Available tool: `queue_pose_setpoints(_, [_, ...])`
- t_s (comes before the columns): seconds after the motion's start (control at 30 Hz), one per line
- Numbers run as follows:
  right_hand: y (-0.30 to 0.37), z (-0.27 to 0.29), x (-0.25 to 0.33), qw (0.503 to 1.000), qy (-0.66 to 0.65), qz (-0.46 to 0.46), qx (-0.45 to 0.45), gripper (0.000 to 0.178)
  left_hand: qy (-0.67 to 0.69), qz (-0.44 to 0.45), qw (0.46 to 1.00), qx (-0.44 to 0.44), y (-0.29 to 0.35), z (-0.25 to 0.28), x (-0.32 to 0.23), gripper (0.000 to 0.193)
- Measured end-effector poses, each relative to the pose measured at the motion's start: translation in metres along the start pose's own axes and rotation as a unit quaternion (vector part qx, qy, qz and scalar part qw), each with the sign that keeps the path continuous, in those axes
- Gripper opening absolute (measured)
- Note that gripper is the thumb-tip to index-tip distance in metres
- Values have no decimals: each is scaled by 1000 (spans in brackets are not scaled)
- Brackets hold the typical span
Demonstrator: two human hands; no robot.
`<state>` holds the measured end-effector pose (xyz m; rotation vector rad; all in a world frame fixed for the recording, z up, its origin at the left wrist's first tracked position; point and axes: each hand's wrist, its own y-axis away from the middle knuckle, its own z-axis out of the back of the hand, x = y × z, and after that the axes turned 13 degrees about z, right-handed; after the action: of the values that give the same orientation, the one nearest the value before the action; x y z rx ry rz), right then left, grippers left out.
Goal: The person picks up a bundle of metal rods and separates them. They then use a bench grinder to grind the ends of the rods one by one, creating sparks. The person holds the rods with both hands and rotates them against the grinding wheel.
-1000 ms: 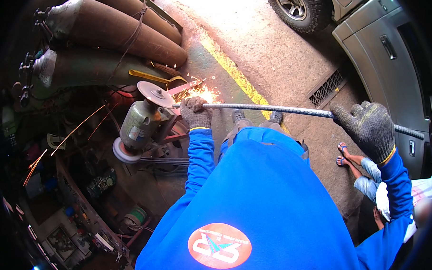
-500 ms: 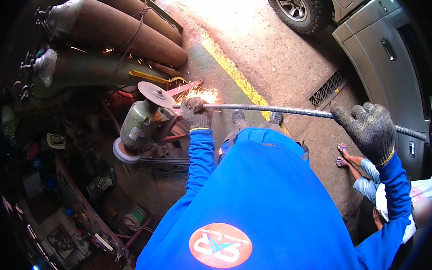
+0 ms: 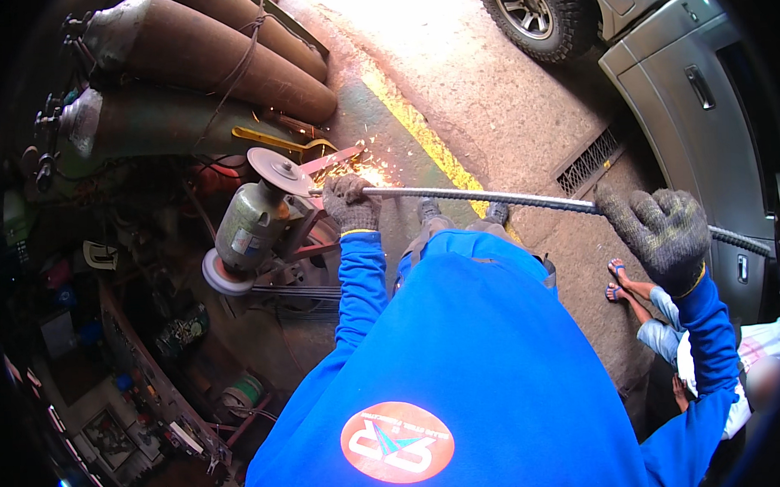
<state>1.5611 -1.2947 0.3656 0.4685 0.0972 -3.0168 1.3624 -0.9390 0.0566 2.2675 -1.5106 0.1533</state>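
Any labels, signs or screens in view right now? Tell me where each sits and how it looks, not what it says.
Round badge: on the back of the blue shirt, bottom centre; orange-red disc with a white emblem.
Sticker: on the green grinder motor, left of the left hand; small pale rectangle, detail too small to tell.
No screens or signs seen.

Rusty gas cylinders upper left; grey vehicle upper right; seated person's sandalled feet.
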Motion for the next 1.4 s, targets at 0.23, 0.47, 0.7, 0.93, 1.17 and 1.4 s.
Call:
queue_pose_setpoints(0.23, [9, -2, 3, 999, 21, 28, -10, 49, 4, 1, 1000, 2, 1, -1, 0, 38])
queue_pose_setpoints(0.47, [1, -26, 8, 983, -6, -170, 66, 41, 4, 9, 1000, -23, -2, 5, 8, 43])
queue_pose_setpoints(0.7, [46, -82, -25, 510, -681, -271, 451, 45, -143, -60, 969, -193, -12, 17, 49, 47])
queue_pose_setpoints(0.93, [44, -79, -19, 573, -703, -251, 338, 44, -166, -110, 950, -240, -7, 8, 48, 45])
queue_pose_setpoints(1.17, [14, -62, -22, 677, -628, -216, 317, 40, -144, -75, 974, -160, -13, 17, 15, 45])
queue_pose_setpoints(1.4, [0, -59, -28, 720, -603, -192, 285, 38, -126, -88, 971, -181, -12, 9, 12, 45])
